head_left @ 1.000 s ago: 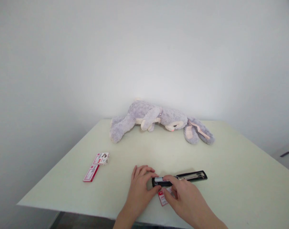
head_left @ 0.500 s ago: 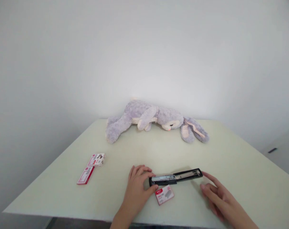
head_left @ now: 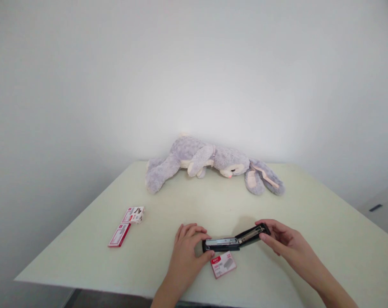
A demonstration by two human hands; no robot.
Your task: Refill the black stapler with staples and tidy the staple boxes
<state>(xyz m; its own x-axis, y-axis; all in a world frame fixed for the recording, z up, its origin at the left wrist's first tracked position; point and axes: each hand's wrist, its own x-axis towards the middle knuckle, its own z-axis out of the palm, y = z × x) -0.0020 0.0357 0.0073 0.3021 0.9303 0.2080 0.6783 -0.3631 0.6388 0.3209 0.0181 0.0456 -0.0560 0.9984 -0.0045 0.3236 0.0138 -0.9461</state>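
One staple box point(head_left: 223, 265) lies at the near table point(head_left: 325, 239) edge, just in front of the stapler point(head_left: 235, 240). One stapler, opened out, is held at both ends: base end is pinched by the left hand point(head_left: 189, 252), fingers closed on it; the lifted top arm is gripped at its tip by the right hand point(head_left: 285, 244), fingers clamped on it. Two more boxes point(head_left: 127, 224) are seen left, touching each other. One plush rabbit point(head_left: 210, 164) is laid at the far edge, against the wall.
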